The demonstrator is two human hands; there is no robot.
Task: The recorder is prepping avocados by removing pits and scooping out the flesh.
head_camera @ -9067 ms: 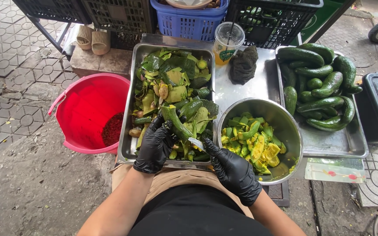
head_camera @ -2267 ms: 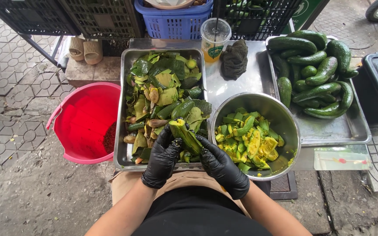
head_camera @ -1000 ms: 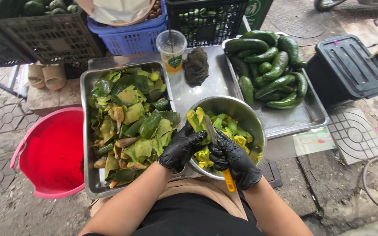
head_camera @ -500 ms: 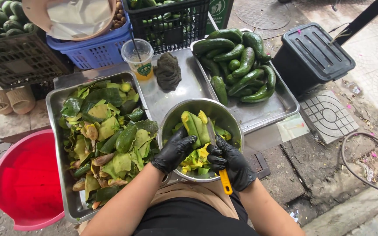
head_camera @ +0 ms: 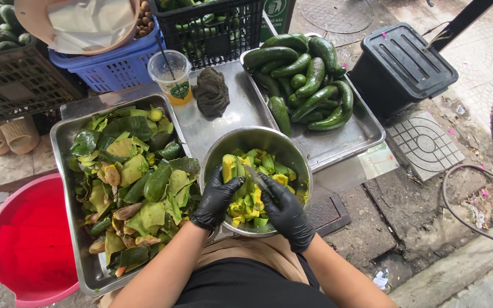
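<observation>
Head view looks straight down on two black-gloved hands working over a round steel bowl (head_camera: pixel 292 149) that stands at the person's lap edge of the table. The left hand (head_camera: pixel 217 197) has its grip wrapped around a peeled avocado half (head_camera: pixel 230 168), held upright just inside the bowl's left rim. The right hand (head_camera: pixel 283 210) has its grip closed on a knife (head_camera: pixel 259 179), whose thin blade angles up toward that piece; the handle is hidden under the glove.

The avocado half shows yellow flesh with a green edge, moist and smooth. It sits above a heap of cut avocado chunks (head_camera: pixel 255 208) of the same yellow and green that fills the bowl's bottom.

As a judgement, the chief danger is the blade: it points toward the left fingers, and soft, slick flesh gives little resistance, so a cut could run through and reach the glove. Wet gloves could also let the piece slip and drop, or squeeze it to mush. The bowl overhangs toward the person, so a hard press on its near rim could tip it.

To the left, a steel tray (head_camera: pixel 64 142) holds peels and pits; behind, another tray (head_camera: pixel 366 134) holds whole long green avocados (head_camera: pixel 309 85)
</observation>
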